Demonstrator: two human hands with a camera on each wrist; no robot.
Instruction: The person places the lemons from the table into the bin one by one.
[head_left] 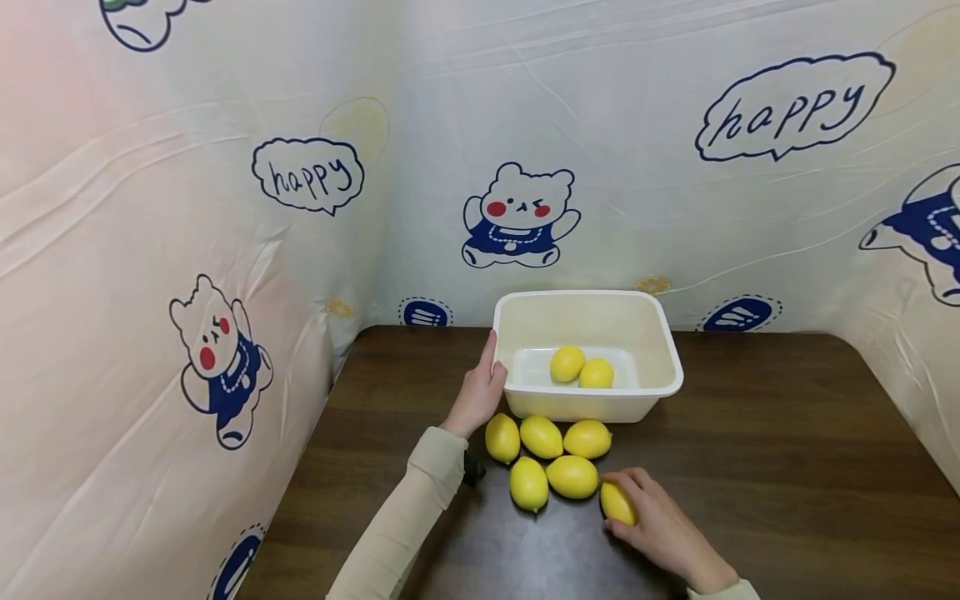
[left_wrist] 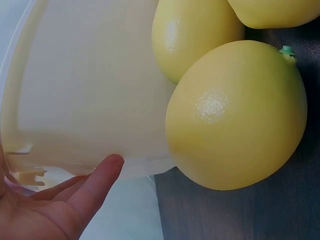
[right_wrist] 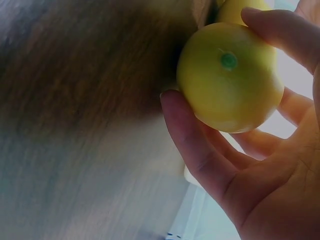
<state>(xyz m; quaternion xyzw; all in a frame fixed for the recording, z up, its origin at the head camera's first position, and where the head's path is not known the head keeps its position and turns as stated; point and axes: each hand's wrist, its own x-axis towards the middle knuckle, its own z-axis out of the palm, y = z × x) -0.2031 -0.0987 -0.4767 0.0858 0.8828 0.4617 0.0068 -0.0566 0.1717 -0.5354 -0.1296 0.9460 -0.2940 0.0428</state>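
Observation:
At the front of the table, my right hand (head_left: 660, 525) holds a yellow lemon (right_wrist: 227, 80) between thumb and fingers. In the right wrist view its green stem end faces the camera. My left hand (head_left: 480, 392) rests against the outside of a white plastic basin (head_left: 577, 407) at its left front corner, fingers extended and thumb toward the front wall. Two lemons (head_left: 567, 364) lie inside the basin. Several more lemons (head_left: 573, 477) are gathered in front of it, between the hands; one lemon (left_wrist: 235, 115) looms large in the left wrist view.
The basin stands near the back edge of a dark brown wooden table (head_left: 787, 450). A pale cloth (head_left: 637, 108) printed with bears and "happy" bubbles hangs behind the table and at both sides.

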